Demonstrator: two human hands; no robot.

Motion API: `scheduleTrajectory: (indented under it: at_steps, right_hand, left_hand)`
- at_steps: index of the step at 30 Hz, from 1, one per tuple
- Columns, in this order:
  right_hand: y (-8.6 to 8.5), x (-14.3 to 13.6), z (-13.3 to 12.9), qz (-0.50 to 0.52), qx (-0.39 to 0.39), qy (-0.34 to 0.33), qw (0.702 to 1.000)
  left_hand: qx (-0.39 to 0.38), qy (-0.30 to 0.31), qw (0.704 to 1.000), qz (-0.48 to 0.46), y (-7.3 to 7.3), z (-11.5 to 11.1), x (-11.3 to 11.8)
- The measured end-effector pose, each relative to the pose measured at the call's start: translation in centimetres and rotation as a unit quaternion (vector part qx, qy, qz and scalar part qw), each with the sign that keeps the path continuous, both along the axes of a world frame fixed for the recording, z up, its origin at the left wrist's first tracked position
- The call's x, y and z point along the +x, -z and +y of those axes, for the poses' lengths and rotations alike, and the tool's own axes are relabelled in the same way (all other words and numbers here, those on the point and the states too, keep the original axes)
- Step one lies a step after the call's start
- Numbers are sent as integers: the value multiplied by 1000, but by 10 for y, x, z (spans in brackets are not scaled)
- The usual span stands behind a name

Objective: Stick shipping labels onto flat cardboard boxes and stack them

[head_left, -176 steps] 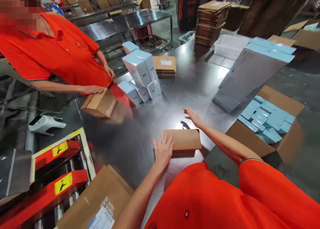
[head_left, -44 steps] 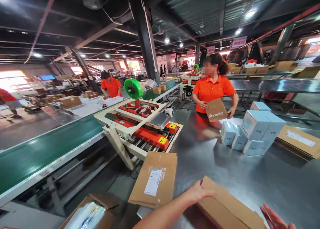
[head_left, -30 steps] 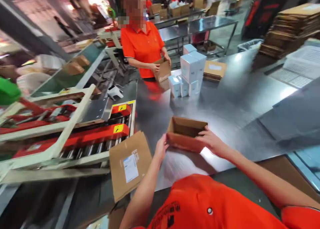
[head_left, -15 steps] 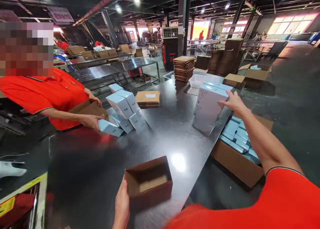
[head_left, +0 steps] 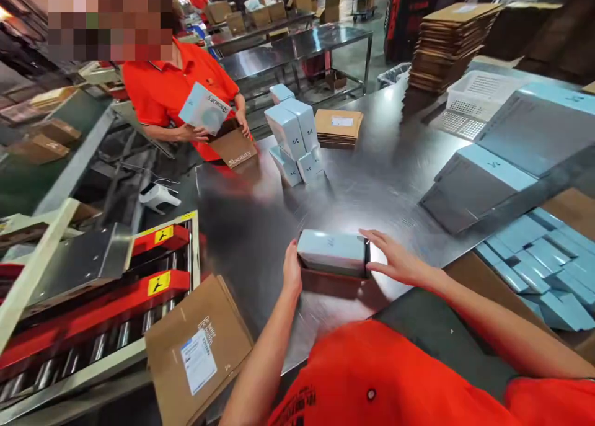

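A small brown carton (head_left: 320, 277) stands on the metal table in front of me. A light blue box (head_left: 328, 245) sits in its opening, with its top and part of its front showing. My left hand (head_left: 292, 271) holds the carton's left end, fingers along the outside. At the other end, my right hand (head_left: 393, 257) grips the right end of the blue box, thumb below and fingers above. More blue boxes (head_left: 483, 172) stand to the right. A large carton filled with blue boxes (head_left: 553, 252) lies beside the table's edge.
Across the table a co-worker (head_left: 186, 91) holds a blue box (head_left: 204, 108) over a brown carton (head_left: 235, 150). Stacked blue boxes (head_left: 292, 134) and flat cardboard (head_left: 338, 128) stand mid-table. A white basket (head_left: 478, 97) is farther right. A roller conveyor (head_left: 121, 333) and flattened cartons (head_left: 199, 351) lie left.
My right hand has brought a blue box from the right-hand stack into the small carton. The co-worker has raised a blue box off the table. My view has turned left and down.
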State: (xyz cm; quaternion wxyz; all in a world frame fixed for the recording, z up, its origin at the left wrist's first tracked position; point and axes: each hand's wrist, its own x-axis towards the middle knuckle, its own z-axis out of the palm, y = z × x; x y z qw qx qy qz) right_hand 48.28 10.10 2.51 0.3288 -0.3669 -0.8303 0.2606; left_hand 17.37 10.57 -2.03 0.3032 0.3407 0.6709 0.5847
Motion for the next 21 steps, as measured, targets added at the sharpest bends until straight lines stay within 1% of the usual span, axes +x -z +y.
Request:
scheduleTrajectory:
  at_steps: [1,3,4,5,6,7,9,10,11,12,13,14,16,18,20,21]
  right_hand:
    - [13,1,8,-14,-13,-2,1000]
    - [35,5,23,-9,-47,3,999]
    - [43,5,30,-2,-69,-2,998]
    - [51,2,35,4,-89,-6,996]
    - [57,-3,39,12,-101,-3,995]
    - [63,-10,43,22,-98,12,995]
    - [72,-24,49,30,-53,54,997]
    - [77,-30,53,24,-22,61,998]
    - [81,-33,56,9,6,54,998]
    - [85,-34,59,-14,27,34,999]
    - [88,-33,61,-41,38,7,998]
    - [90,-30,64,-71,42,-20,996]
    - [87,-20,68,-132,32,-60,989]
    - [77,-7,68,-190,-6,-94,977]
    - [65,3,61,-231,-70,-122,963]
    - [61,7,53,-240,-105,-125,957]
  left_hand:
    - [11,-18,999,28,-1,-1,2]
    - [29,-49,995,87,-5,-4,6]
    - [42,-45,991,122,-6,-8,9]
    - [54,-18,985,163,-8,-12,12]
    - [62,29,974,216,-10,-18,15]
    - [64,93,955,275,-12,-25,17]
    - [50,239,893,378,-16,-40,20]
    - [38,295,858,418,-19,-46,20]
    - [30,326,831,450,-22,-52,19]
    - [24,332,816,473,-25,-55,17]
    - [19,320,811,490,-29,-54,15]
    - [15,298,812,502,-32,-51,12]
    - [-14,266,820,507,-37,-35,5]
    - [-84,278,831,475,-36,-13,-3]
    - [-169,306,844,407,-29,8,-10]
    - [-197,317,850,371,-24,15,-13]
